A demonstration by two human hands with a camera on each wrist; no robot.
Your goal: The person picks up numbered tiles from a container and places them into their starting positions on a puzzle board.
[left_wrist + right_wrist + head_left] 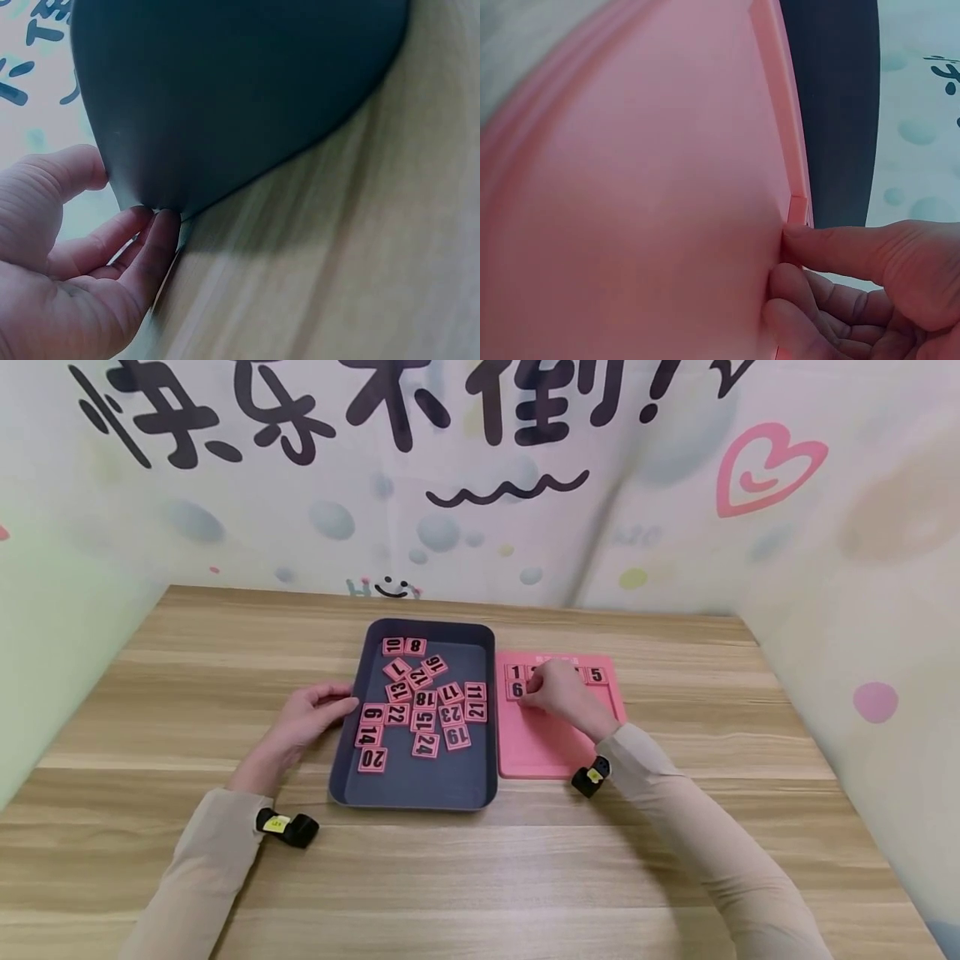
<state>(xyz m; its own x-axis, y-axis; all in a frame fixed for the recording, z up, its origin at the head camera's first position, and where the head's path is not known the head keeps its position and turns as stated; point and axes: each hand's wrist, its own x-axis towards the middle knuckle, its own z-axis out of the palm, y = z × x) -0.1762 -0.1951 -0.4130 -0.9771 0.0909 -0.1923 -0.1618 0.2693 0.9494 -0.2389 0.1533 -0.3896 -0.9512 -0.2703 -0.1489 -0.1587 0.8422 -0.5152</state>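
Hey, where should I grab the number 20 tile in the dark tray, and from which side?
Probably pinch tile 20 by its left and right edges, coming down from above and from the near end of the tray. It lies flat; tile 14 sits close at its far edge, while bare floor shows on its right and near sides.

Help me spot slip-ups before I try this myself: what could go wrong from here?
The right grip hides part of the top row of tiles on the pink board, so it might nudge them unseen.

One loose tile in the dark tray could pass for 6 or 9, and the board has a 6 tile; a mix-up is possible.

The left grip touches the tray; a push might shift it against the board.
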